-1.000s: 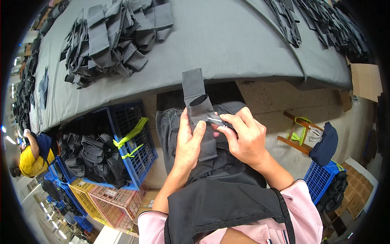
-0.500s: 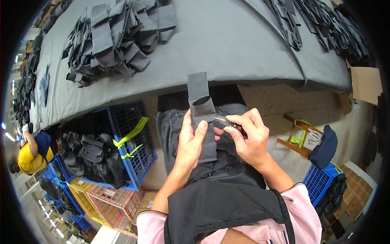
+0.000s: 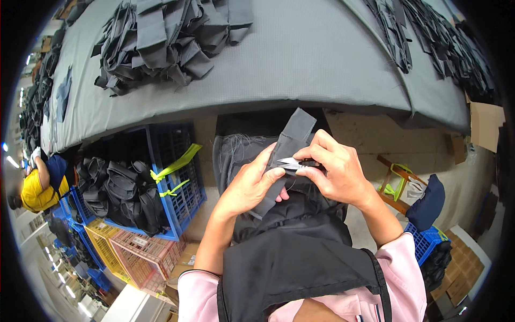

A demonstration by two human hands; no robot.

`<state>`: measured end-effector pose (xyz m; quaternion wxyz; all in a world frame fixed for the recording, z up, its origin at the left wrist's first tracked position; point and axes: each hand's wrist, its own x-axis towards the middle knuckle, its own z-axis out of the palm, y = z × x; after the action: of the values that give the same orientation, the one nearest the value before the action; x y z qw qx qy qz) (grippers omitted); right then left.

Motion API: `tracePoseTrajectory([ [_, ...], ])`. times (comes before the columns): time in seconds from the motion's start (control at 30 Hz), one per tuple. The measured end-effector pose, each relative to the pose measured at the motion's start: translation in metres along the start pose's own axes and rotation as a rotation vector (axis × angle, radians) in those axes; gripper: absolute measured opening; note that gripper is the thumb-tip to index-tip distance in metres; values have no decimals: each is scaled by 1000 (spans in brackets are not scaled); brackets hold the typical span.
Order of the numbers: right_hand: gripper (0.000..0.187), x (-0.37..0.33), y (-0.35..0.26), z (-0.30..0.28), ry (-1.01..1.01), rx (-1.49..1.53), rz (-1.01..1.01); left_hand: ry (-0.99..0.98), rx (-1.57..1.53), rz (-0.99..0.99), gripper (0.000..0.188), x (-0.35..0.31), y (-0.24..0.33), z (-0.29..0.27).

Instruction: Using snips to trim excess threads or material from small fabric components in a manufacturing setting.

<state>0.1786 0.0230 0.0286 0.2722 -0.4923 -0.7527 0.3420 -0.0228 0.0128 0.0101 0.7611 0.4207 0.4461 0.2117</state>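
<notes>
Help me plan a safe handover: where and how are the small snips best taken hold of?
Probably by their dark handles, from the person's right: the silver blades point left, tips spread, over the grey fabric strip. The right grip holds that handle end.

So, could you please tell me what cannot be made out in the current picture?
Head view: the middle of the dark grey fabric strip, partly covered by the left hand.
Head view: part of the handles of the snips, hidden by the right hand.
Head view: the far end of the fabric pile, cut off by the upper edge.
Head view: whether the co-worker in yellow holds anything, too small near the left rim.
</notes>
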Motion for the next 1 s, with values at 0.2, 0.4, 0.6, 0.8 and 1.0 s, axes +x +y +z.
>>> tracePoseTrajectory([
  [0.2,29,4,7,2,-79,83,-67,-124,16,-3,47,-1,-1,-7],
  [0.4,26,10,10,-4,-180,61,-118,-185,8,-32,46,-3,5,-12],
  [0.6,25,17,-1,-10,-166,-23,-109,-246,27,-65,44,-2,14,-22],
  [0.8,25,30,-15,-14,-224,-72,-100,-250,66,-45,45,-2,22,-35],
  [1.0,23,52,-31,-8,-291,-98,-26,-271,170,-20,45,3,27,-58],
])
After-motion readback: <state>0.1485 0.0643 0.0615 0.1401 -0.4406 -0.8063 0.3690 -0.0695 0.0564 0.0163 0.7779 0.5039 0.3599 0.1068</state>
